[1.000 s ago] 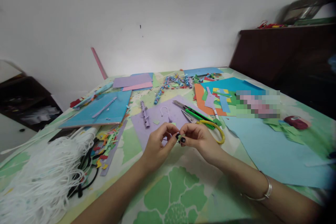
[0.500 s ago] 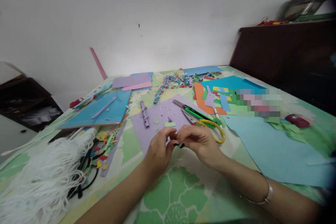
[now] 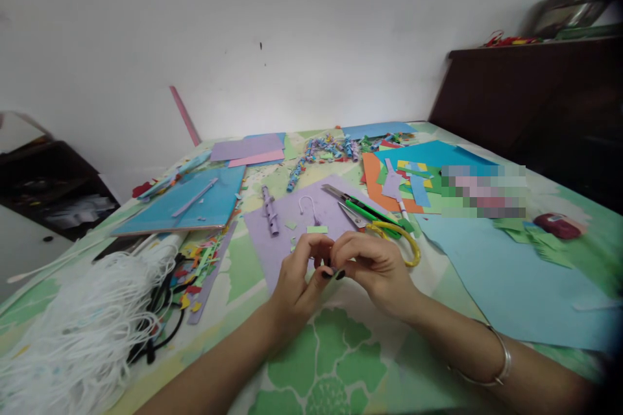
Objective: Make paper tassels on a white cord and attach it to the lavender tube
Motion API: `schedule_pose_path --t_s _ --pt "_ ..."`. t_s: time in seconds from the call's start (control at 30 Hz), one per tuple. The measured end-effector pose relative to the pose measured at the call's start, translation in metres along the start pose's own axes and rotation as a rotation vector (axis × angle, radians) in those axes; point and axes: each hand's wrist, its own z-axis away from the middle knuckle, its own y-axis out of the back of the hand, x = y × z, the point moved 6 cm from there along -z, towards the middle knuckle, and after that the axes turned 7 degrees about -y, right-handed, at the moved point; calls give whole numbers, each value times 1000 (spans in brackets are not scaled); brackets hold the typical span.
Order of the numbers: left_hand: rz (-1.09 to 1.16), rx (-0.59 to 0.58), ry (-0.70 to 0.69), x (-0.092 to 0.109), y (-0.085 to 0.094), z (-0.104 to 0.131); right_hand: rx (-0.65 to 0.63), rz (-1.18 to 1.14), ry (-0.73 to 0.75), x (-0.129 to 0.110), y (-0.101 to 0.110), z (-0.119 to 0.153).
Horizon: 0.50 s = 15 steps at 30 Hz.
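Note:
My left hand [image 3: 302, 279] and my right hand [image 3: 372, 269] meet over the near part of the table, fingertips pinched together. Between them is a small piece of green paper [image 3: 334, 277], mostly covered by the fingers. Just beyond lies a purple sheet [image 3: 256, 224] bearing a rolled purple paper tube [image 3: 270, 211], a curled white string [image 3: 307, 201] and a small green paper strip [image 3: 317, 229]. Yellow-handled scissors [image 3: 413, 249] rest close to my right hand, with a green utility knife [image 3: 365, 209] beside them.
White cord [image 3: 92, 318] is heaped at the left, near colored paper scraps [image 3: 204, 259] and a blue sheet packet [image 3: 195, 201]. Decorated paper tubes [image 3: 295, 175] lie at the back. Right of my hands are a light blue sheet [image 3: 496, 272] and a dark red object [image 3: 557, 225].
Both hands stay together with slight finger movement, and the small green paper between the fingertips has turned a little. The whole view has shifted slightly.

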Motion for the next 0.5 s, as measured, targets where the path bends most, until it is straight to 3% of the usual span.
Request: schedule_pose_path --t_s 0.27,0.5 --pt "-96 -87 34 -6 -8 4 106 186 -49 3 3 5" --pt "60 -151 221 -17 -21 8 139 245 -83 6 3 9"
